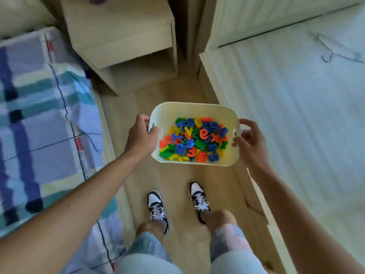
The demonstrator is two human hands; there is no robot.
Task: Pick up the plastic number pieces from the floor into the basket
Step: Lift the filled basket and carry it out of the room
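While the person stands on the wooden floor [177,180], both hands carry the cream basket [167,113] above it. The left hand [141,136] grips the left end, thumb over the rim, and the right hand [249,139] curls its fingers round the handle at the right end. The plastic number pieces [194,139], red, blue, green and yellow, lie heaped inside the basket. A checked blanket [39,115] lies to the left, a mattress [296,115] bearing a wire hanger [333,50] to the right, and a nightstand [122,36] ahead.
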